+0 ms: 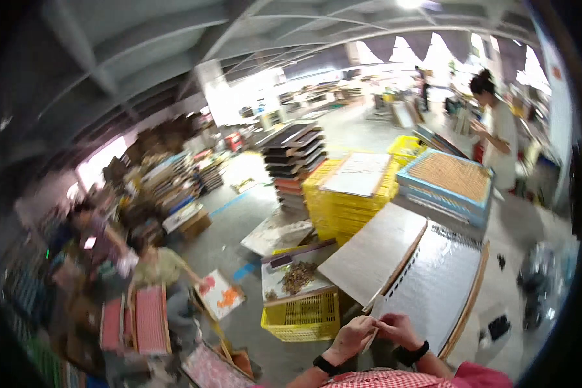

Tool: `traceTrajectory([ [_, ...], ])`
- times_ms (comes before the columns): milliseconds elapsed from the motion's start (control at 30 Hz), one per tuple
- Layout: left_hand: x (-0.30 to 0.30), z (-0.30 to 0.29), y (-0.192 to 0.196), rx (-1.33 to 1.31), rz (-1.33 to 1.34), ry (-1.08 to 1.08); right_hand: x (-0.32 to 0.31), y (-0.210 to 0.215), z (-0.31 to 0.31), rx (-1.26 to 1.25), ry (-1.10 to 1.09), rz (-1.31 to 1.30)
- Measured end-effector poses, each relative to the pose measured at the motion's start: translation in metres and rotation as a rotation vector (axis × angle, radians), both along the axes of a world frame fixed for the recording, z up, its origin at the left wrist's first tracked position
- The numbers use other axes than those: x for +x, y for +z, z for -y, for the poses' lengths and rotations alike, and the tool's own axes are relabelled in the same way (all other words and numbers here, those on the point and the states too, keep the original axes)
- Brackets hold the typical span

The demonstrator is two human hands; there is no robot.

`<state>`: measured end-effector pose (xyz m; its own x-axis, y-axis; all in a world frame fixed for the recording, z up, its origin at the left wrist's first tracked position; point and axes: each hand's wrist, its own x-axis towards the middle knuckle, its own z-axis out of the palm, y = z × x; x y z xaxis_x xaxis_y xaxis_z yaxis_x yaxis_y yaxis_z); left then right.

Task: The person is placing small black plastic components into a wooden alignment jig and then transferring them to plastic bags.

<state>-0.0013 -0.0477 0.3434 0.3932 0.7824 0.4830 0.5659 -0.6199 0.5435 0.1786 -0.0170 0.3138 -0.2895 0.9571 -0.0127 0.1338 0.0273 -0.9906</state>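
Note:
Close together in front of me, at the near left corner of a grey wood-edged board (410, 301), are my left hand (350, 337) and my right hand (399, 331). The fingers of both are closed in a pinch and meet at a small pale strip (370, 340), too blurred to name. Small dark pieces (456, 237) line the board's far end, and others run along its left edge. Left of my hands, a white tray (271, 271) carries a heap of small brown pieces (299, 277) and rests over a yellow crate (304, 320).
A bare grey panel (375, 249) adjoins the board. Beyond stand stacked yellow crates (343, 210), a blue crate (443, 210) of brown pieces and a stack of dark trays (294, 158). One person (498, 136) stands far right; another (158, 265) works at left beside pink trays (152, 317).

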Motion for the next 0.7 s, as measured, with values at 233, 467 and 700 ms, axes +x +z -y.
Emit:
traceTrajectory([
  [233,0.001,0.002,-0.008,-0.193,-0.124,0.108,0.001,-0.003,-0.001,0.216,0.030,0.350],
  [467,-0.029,-0.003,-0.013,-0.199,-0.268,0.137,0.006,-0.021,0.019,0.219,-0.022,0.475],
  [700,-0.003,0.003,0.015,-0.088,-0.201,0.192,-0.006,0.001,0.009,0.184,0.039,0.317],
])
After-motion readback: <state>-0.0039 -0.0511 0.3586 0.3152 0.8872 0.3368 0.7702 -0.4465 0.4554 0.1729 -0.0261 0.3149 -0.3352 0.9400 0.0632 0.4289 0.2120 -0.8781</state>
